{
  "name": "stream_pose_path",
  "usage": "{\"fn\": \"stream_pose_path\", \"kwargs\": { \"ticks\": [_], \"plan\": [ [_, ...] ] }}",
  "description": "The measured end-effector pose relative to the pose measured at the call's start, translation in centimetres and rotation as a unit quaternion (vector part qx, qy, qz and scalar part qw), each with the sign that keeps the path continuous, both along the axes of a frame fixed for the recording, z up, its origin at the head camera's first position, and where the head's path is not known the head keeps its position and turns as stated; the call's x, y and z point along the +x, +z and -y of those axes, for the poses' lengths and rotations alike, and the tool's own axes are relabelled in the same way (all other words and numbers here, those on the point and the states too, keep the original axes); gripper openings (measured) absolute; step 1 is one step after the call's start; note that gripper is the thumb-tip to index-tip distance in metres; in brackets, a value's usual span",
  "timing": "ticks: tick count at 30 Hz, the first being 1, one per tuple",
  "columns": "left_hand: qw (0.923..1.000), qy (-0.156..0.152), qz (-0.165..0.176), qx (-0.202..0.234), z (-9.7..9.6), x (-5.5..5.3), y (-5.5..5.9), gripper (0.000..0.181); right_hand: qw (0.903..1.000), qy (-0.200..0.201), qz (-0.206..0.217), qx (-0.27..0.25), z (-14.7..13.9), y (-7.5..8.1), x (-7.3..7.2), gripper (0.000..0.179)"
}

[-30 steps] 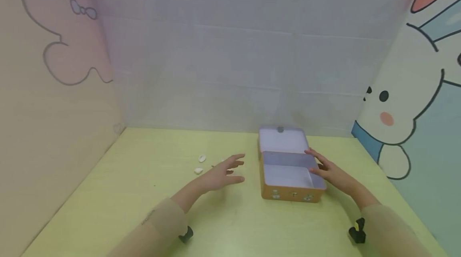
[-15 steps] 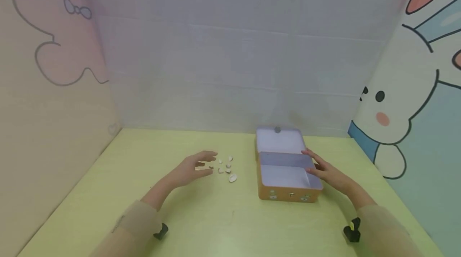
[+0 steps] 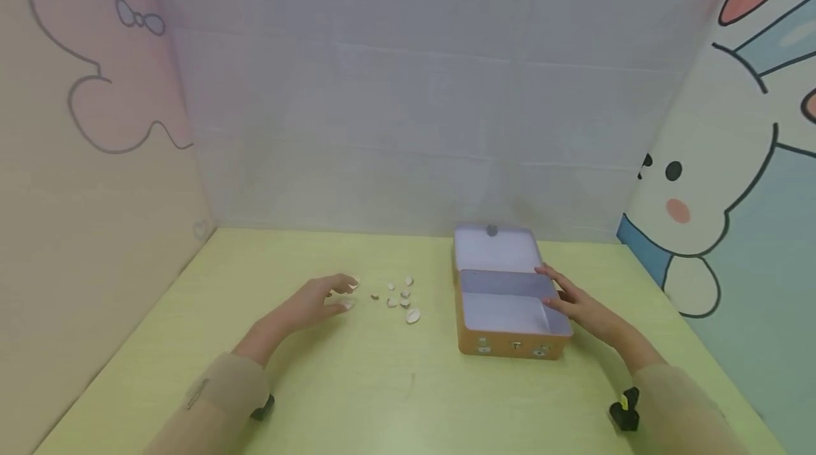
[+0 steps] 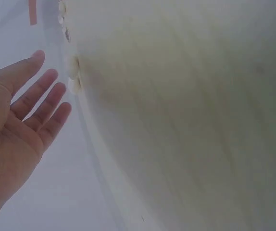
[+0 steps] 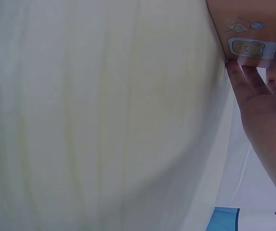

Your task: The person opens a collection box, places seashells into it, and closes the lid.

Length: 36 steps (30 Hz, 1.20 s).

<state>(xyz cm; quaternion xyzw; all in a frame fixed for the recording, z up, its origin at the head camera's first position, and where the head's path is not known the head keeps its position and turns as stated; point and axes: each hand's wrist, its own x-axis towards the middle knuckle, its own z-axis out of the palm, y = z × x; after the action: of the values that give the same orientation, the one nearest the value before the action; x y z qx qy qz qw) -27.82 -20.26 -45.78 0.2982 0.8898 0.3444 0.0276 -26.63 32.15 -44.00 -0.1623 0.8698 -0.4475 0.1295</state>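
My left hand is low over the table with loosely bent, spread fingers. Two small white shells lie right by its fingertips. In the left wrist view the palm holds nothing, and the two pale shells appear just beyond the fingers. An orange tin case with a lavender inside stands to the right, its lid folded back. My right hand rests against the case's right side, fingers extended at the rim. In the right wrist view its fingers touch the printed orange wall.
Several more small shells lie scattered between my left hand and the case. The pale yellow table ends at a grey-white back sheet. Printed side panels close in on both sides.
My left hand has moved left and lower, away from the case, across the shells to the two leftmost ones, uncovering the others. The right hand stays at the case.
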Motion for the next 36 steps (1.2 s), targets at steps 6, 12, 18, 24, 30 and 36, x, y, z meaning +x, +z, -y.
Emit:
{"fn": "stream_pose_path", "kwargs": {
  "ticks": [6, 12, 18, 24, 30, 36],
  "plan": [
    [0.9981, 0.030, 0.049, -0.025, 0.3, -0.3, -0.1, 0.035, 0.9999, -0.009, 0.009, -0.007, -0.3, -0.5, -0.1, 0.059],
    [0.9964, 0.043, 0.065, -0.035, 0.1, -0.8, 0.0, 0.031, 0.9999, -0.009, 0.004, -0.004, -0.4, -0.4, 0.0, 0.058],
    [0.9966, 0.030, 0.047, -0.061, -0.7, -1.3, 0.2, 0.026, 0.9999, -0.013, 0.004, 0.006, -0.4, -0.1, 0.2, 0.059],
    [0.9951, 0.034, 0.045, -0.081, -1.1, -1.5, 0.1, 0.019, 0.9999, -0.013, 0.006, 0.003, -0.3, 0.0, 0.2, 0.058],
    [0.9948, 0.026, 0.029, -0.095, -0.8, -1.7, -0.4, 0.012, 0.9998, -0.010, 0.015, 0.005, 0.0, -0.2, 0.2, 0.058],
    [0.9948, 0.030, 0.037, -0.090, -0.7, -1.9, -0.5, 0.013, 0.9998, -0.014, 0.015, 0.004, 0.1, -0.2, 0.2, 0.058]
  ]
}}
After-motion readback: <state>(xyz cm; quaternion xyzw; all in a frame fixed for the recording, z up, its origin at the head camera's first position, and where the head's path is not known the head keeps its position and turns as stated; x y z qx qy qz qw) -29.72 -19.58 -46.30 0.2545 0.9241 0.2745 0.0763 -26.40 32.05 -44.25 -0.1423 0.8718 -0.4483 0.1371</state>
